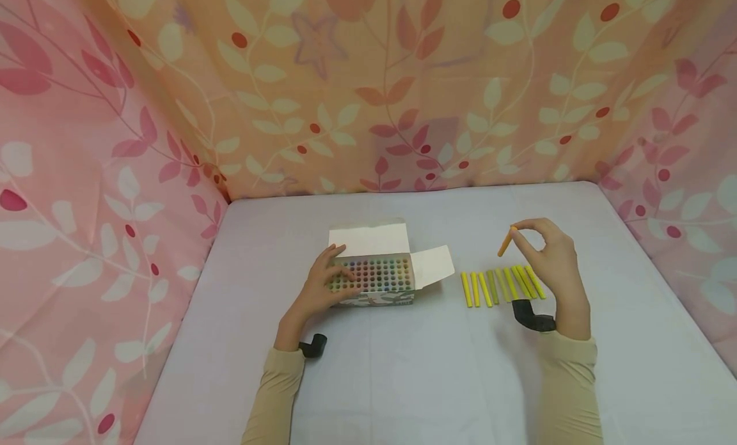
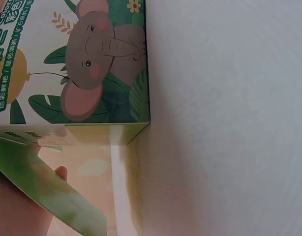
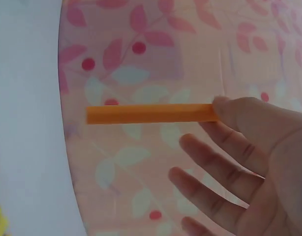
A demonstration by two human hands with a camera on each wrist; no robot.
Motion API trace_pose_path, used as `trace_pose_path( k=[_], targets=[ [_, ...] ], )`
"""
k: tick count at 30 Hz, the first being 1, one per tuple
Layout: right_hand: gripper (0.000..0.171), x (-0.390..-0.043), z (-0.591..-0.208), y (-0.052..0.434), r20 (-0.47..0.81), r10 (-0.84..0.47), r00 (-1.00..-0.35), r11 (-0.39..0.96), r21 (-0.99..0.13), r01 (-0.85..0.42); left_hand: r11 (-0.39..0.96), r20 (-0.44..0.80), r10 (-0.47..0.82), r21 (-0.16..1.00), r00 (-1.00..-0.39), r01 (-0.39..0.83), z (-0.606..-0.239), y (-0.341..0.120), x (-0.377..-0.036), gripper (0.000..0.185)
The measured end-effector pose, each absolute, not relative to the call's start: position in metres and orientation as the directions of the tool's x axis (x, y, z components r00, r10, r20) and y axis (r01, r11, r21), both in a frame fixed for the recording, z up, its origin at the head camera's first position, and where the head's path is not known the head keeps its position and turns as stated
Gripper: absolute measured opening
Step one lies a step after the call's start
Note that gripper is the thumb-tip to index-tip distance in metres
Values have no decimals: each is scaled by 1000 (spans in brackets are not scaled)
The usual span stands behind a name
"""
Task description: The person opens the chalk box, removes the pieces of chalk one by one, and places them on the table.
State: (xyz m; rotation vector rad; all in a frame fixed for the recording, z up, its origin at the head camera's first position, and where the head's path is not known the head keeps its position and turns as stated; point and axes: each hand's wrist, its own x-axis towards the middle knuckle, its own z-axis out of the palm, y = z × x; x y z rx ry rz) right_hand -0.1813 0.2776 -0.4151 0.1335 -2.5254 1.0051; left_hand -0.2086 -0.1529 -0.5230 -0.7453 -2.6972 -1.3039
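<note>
The orange stick (image 1: 505, 242) was pinched at one end between the thumb and forefinger of the right hand (image 1: 549, 259), held up off the counter (image 1: 403, 368), its free end slanting down and away from the grip; in the right wrist view that stick (image 3: 151, 114) stuck straight out from the fingertips (image 3: 225, 110), with the other fingers loosely spread below it and touching nothing. Just under that grip lay a row of yellow sticks (image 1: 501, 285), side by side on the counter, a duller greenish one among them. Well apart from the right grip, on its far side, stood the open box (image 1: 377, 275) with its flaps folded back and the round coloured ends of many sticks showing in rows. The left hand (image 1: 325, 285) rested on the box's near corner, fingers laid fairly straight over the edge and the stick ends, pressing rather than pinching. From the left wrist the box (image 2: 92, 73) showed a printed elephant among green leaves, and a green flap (image 2: 47, 191) hung beside a fingertip. Pink and orange leaf-patterned cloth (image 1: 374, 80) hung around the counter on three sides.
</note>
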Motion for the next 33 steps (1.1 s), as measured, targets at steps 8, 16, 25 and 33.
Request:
trace_pose_path(
  k=[8,16,25,33],
  targets=[
    [35,-171,-418,310,260,94,-961,825,-561,-71,519,248,403,731,-881,443,-523,-153,-208,23],
    [41,-162,-425,341,97,87,-991,876,-482,30,528,237,397,731,-887,432,-523,-153,-208,21],
    [46,-161,-439,366,-62,81,-995,888,-449,100,541,243,389,721,-889,433,-523,-153,-208,21],
    [45,-164,-451,372,-134,73,-988,891,-437,125,542,248,390,716,-887,439,-522,-153,-208,22]
  ],
)
